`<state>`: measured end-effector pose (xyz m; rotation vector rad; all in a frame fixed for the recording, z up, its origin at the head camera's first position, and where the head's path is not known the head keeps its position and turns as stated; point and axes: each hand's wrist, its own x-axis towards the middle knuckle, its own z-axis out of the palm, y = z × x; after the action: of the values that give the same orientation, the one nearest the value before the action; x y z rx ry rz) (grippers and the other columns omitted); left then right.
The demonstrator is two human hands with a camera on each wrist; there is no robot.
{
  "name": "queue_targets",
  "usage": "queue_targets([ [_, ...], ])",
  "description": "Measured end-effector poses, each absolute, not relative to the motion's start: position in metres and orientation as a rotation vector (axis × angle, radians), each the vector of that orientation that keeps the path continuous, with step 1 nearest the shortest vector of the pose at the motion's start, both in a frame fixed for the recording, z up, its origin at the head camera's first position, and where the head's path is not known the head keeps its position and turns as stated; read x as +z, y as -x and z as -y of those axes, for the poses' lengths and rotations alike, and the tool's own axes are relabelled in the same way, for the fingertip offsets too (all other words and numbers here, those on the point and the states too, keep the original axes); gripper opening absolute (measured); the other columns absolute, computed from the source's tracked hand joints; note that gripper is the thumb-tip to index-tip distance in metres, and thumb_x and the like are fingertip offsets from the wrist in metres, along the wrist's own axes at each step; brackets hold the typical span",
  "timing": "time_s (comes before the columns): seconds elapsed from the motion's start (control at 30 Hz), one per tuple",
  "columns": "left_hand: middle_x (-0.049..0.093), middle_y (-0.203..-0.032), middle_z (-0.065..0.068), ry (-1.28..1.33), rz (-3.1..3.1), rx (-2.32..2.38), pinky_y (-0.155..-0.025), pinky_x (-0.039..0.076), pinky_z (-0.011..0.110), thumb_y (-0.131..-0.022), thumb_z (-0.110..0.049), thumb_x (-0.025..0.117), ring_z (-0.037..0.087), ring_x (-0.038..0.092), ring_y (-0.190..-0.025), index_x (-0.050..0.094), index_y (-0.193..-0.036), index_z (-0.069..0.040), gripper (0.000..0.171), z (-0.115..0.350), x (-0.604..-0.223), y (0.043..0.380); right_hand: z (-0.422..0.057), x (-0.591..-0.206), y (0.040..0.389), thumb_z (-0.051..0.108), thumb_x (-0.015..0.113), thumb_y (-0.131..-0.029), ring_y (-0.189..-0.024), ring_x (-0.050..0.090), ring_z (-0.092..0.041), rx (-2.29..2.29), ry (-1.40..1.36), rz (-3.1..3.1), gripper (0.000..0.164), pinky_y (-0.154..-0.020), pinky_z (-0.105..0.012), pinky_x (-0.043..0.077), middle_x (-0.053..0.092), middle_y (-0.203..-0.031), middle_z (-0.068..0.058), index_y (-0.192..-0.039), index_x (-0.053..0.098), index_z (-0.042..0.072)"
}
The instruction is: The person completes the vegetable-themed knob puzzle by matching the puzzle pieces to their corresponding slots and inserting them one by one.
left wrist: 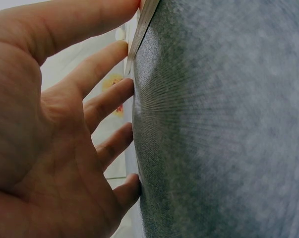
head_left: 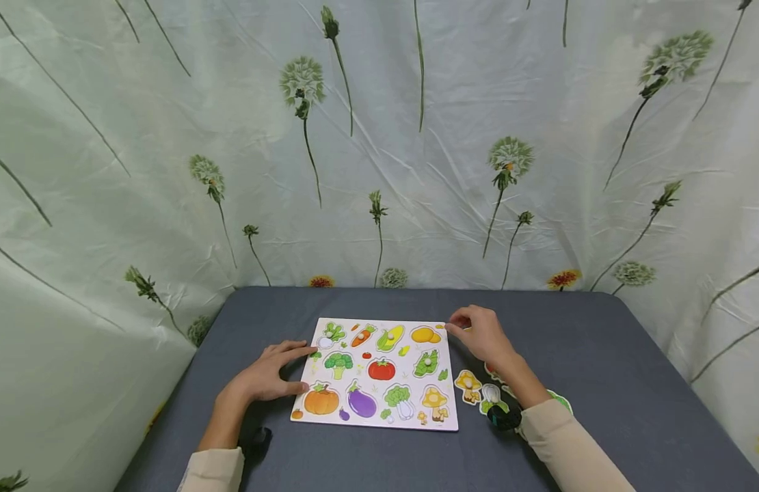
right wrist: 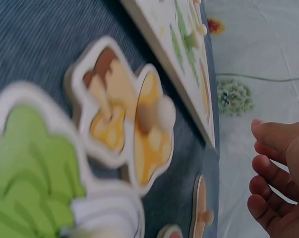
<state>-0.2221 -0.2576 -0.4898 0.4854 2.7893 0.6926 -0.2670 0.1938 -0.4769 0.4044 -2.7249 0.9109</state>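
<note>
- Centrally on a dark grey table point(head_left: 379, 465), a white puzzle board point(head_left: 379, 385) displays bright vegetables in three rows.
- Its far row shows a radish point(head_left: 331, 336), carrot point(head_left: 362, 335), corn point(head_left: 390, 338) and potatoes point(head_left: 425, 334); next come broccoli point(head_left: 338, 364), red tomato point(head_left: 381, 370) and green peas point(head_left: 427, 364), then pumpkin point(head_left: 321, 400), purple eggplant point(head_left: 362, 401), bok choy point(head_left: 399, 401) and yellow mushrooms point(head_left: 435, 400).
- Pale knobs point(right wrist: 192, 40) rise from several pictures, the peas among them.
- The left hand point(head_left: 265, 372), fingers spread, touches the board's left edge with thumb and forefinger.
- The right hand point(head_left: 483, 335), fingers loosely bent, hovers by the far right corner; whether it touches cannot be told.
- Loose pieces, including a knobbed mushroom piece point(head_left: 468, 383) and a bok choy piece point(head_left: 491, 393), lie right of the board, near the right forearm point(head_left: 522, 383).
</note>
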Motion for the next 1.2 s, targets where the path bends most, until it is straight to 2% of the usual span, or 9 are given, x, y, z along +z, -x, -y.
queue_targets([
  [0.43, 0.044, -0.159, 0.015, -0.499, -2.797, 0.694, -0.106, 0.033, 0.076, -0.082, -0.044, 0.081, 0.050, 0.034, -0.145, 0.055, -0.151, -0.024, 0.076, 0.258, -0.490, 0.220, -0.231, -0.488, 0.267, 0.020, 0.078, -0.092, -0.084, 0.064, -0.022, 0.872, -0.264, 2.811, 0.019, -0.077, -0.044, 0.055, 0.071, -0.094, -0.009, -0.103, 0.077, 0.004],
  [0.63, 0.044, -0.159, 0.015, -0.503, -2.795, 0.704, -0.106, 0.032, 0.077, -0.083, -0.044, 0.081, 0.050, 0.034, -0.145, 0.055, -0.151, -0.024, 0.076, 0.259, -0.490, 0.221, -0.242, -0.494, 0.266, 0.021, 0.077, -0.094, -0.082, 0.061, -0.021, 0.842, -0.268, 2.858, 0.020, -0.075, -0.040, 0.051, 0.069, -0.093, -0.009, -0.104, 0.077, 0.003],
  [0.83, 0.044, -0.159, 0.014, -0.488, -2.791, 0.701, -0.107, 0.031, 0.077, -0.082, -0.044, 0.081, 0.050, 0.033, -0.145, 0.055, -0.150, -0.025, 0.076, 0.258, -0.490, 0.221, -0.247, -0.498, 0.264, 0.022, 0.075, -0.096, -0.086, 0.064, -0.022, 0.883, -0.254, 2.908, 0.023, -0.078, -0.043, 0.054, 0.070, -0.098, -0.011, -0.107, 0.077, 0.002],
  [1.2, 0.043, -0.160, 0.015, -0.473, -2.782, 0.686, -0.108, 0.030, 0.077, -0.082, -0.045, 0.081, 0.050, 0.033, -0.146, 0.054, -0.151, -0.025, 0.077, 0.258, -0.489, 0.221, -0.250, -0.501, 0.266, 0.019, 0.073, -0.096, -0.081, 0.061, -0.017, 0.905, -0.256, 2.902, 0.019, -0.073, -0.034, 0.051, 0.069, -0.097, -0.008, -0.107, 0.079, 0.004],
])
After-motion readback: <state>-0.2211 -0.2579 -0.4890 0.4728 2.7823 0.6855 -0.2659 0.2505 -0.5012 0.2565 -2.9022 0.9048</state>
